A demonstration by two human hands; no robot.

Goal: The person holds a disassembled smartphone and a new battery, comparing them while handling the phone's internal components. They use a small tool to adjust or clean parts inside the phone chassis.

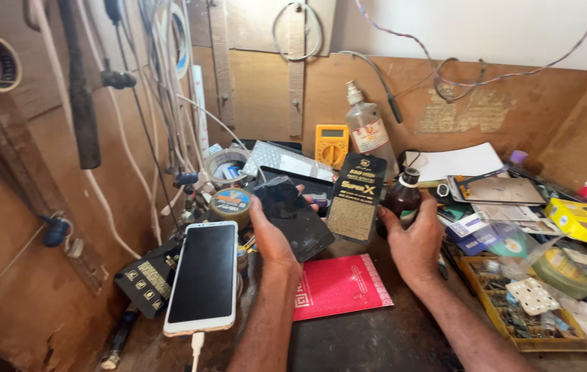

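- Head view: your left hand (269, 238) holds a dark phone panel (293, 217) tilted, glass side up; thumb on the near-left edge, fingertips showing past the far edge. Grip is shut around the panel, and it's lifted clear of the surface (376, 337).
- Your right hand (414, 244) is wrapped around the lower part of a small brown bottle (402, 196) with a black cap. Bottle stands upright; grip is closed on it, thumb toward you.
- Between the two hands: a black-and-gold screen-protector pack (357, 196), propped upright, just beside the bottle and near the panel's right edge.
- Below the panel, flat on the surface: a red card sleeve (341, 286), between your forearms.
- Left of your left hand: a white-framed phone (204, 275), screen dark, leaning up, cable plugged into its bottom end. A black pack with gold squares (145, 279) sits partly behind it.
- Behind the panel: a round tin (230, 203) and a tape roll (224, 165).
- Against the back board: yellow multimeter (332, 143) and a clear plastic bottle (369, 131) with a nozzle, side by side.
- Right of your right hand: clutter of papers and boxes, a yellow box (582, 220), and a wooden parts tray (507, 317) with a white perforated pad lying on it.
- Cables hang down the left wall.
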